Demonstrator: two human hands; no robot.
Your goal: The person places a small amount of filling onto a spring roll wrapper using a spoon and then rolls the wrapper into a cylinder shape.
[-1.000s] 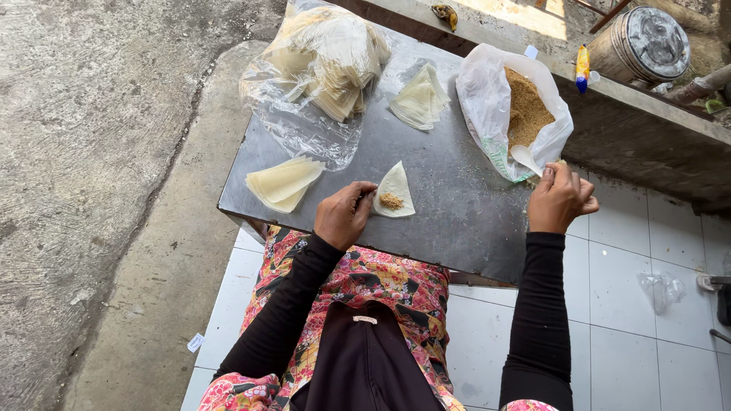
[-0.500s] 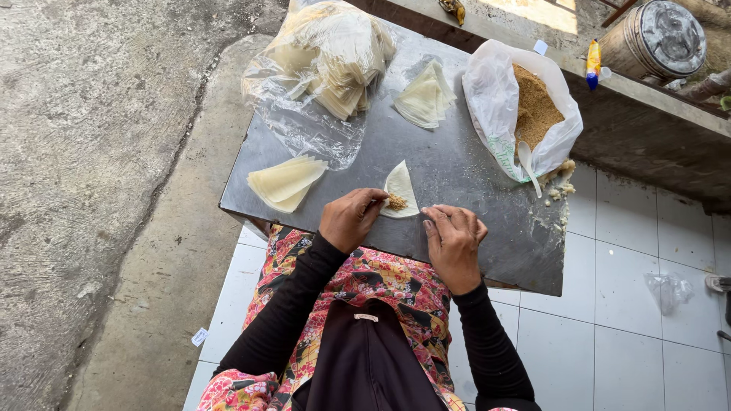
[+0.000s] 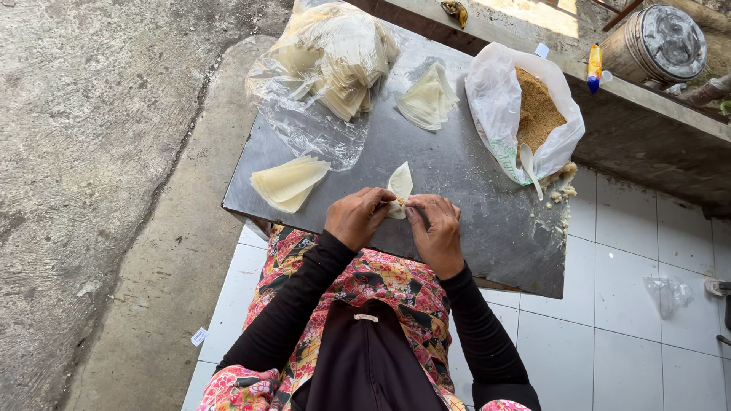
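The right hand (image 3: pixel 435 232) has come back from the far-right bag of brown filling (image 3: pixel 537 114) to the near edge of the desk (image 3: pixel 487 221). Both hands now pinch the pastry wrapper (image 3: pixel 400 185), left hand (image 3: pixel 356 217) on its left corner. Fingers of each hand are clamped on the wrapper; filling appears to sit inside, partly hidden. This indicates folding has begun. A wrapper stack (image 3: pixel 289 183) lies to the left.

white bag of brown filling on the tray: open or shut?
Open. The white bag gapes at its mouth, the brown filling lies exposed, and a white spoon rests at the opening.
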